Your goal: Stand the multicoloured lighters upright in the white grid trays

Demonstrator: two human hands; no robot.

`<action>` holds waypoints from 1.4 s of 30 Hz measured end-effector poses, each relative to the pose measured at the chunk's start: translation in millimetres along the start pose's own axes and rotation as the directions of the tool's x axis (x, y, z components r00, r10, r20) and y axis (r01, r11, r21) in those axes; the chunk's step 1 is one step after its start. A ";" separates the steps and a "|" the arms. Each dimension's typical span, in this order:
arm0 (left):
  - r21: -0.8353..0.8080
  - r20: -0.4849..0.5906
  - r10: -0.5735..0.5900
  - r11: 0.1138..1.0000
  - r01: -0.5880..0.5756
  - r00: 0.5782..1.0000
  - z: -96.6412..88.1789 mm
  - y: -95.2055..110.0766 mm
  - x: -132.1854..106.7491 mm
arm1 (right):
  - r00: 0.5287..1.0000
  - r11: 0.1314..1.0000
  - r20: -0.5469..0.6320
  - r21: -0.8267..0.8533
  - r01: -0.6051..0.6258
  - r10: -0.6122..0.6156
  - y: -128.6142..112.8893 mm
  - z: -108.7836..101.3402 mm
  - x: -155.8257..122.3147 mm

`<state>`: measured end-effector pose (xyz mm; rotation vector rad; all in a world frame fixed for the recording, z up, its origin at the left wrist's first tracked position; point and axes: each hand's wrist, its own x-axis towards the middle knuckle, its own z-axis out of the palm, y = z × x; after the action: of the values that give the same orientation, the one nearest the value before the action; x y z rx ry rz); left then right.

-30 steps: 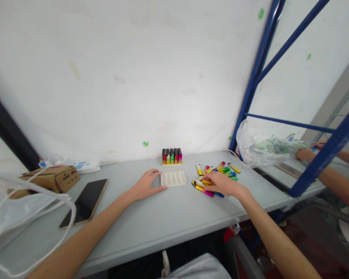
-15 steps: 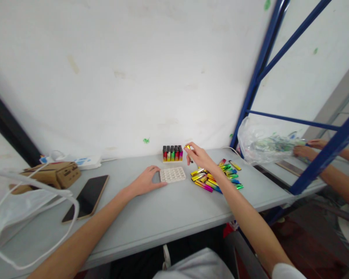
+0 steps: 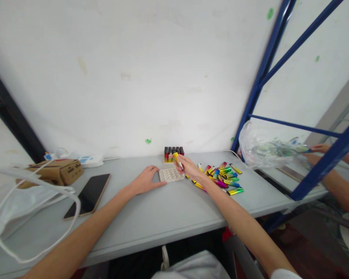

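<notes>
My left hand (image 3: pixel 145 180) rests on the grey table (image 3: pixel 163 213), its fingers against the left edge of a white tray with many sockets (image 3: pixel 170 175). Over that tray's right side, my right hand (image 3: pixel 189 167) pinches a yellow lighter (image 3: pixel 177 159) held tilted. A pile of several colourful lighters (image 3: pixel 222 177) lies on the table just right of that hand. Behind the tray, a filled tray of upright lighters (image 3: pixel 173 153) stands against the wall.
A phone (image 3: pixel 88 195) lies face up at the left, beside a cardboard box (image 3: pixel 54 172) and a white face mask (image 3: pixel 14 201). A blue rack post (image 3: pixel 260 77) rises at the right, with a plastic bag (image 3: pixel 264 147) behind it. Another person's arms (image 3: pixel 334 186) work at the far right.
My right hand picked a yellow lighter from the pile, lifted it, and has now brought it left and down over the white tray. My left hand stayed at the tray.
</notes>
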<state>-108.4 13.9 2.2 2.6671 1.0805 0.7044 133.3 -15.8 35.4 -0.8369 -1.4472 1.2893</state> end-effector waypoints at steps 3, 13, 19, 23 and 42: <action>-0.009 -0.010 0.005 1.000 -0.005 1.000 0.8 -0.9 -0.4 | 0.999 0.991 -0.013 -0.132 0.038 -0.040 7.7 -4.8 1.0; -0.010 -0.013 -0.015 1.000 0.015 1.000 -1.5 3.9 -1.5 | 0.933 0.833 -0.210 -0.536 0.139 -0.291 5.6 -7.2 -6.0; -0.004 -0.013 -0.011 1.000 0.011 1.000 -1.3 3.8 -1.5 | 0.942 0.852 -0.220 -0.512 0.108 -0.252 6.9 -6.8 -5.5; 0.008 0.006 -0.007 1.000 0.006 1.000 0.3 1.8 -1.1 | 0.967 0.924 -0.166 -0.364 0.121 -0.192 8.0 -0.7 -7.3; -0.009 -0.008 -0.003 1.000 0.003 1.000 1.6 0.0 -1.2 | 0.994 0.990 -0.095 -0.124 -0.061 0.049 0.2 9.6 -11.7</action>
<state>-108.4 13.0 0.3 2.6568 1.0810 0.7177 127.4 -29.5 33.0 -1.0137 -1.4532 1.1938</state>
